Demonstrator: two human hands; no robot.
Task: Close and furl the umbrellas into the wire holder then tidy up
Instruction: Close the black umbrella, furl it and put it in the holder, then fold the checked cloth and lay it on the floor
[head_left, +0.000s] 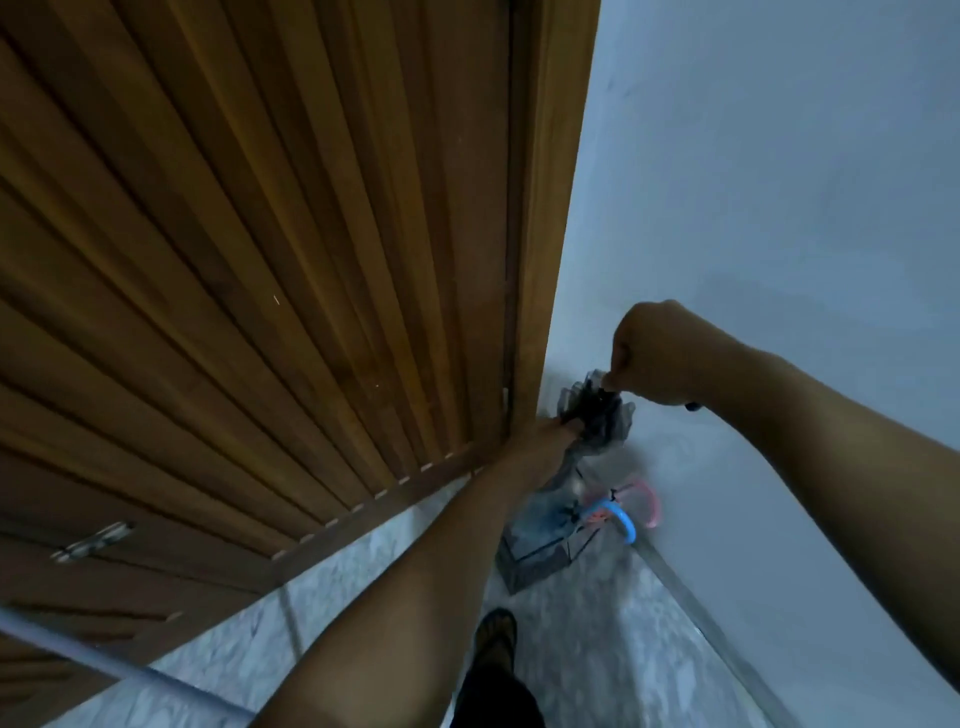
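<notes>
A: Step in hand?
B: Furling. Right hand (655, 354) fisted on the handle end of a clear umbrella (597, 415), left hand (543, 435) wrapped round the bunched canopy just below. Tip points down toward the wire holder (540, 553) on the floor, far right by the door frame (540, 260).
A: Holder contents?
B: Blue handle (621, 522) and pink handle (649, 504) hooked out of it. Two likely stowed.
A: Next?
B: Probably twist canopy tight, then drop tip-first into a free gap. Strap state: cannot tell.
</notes>
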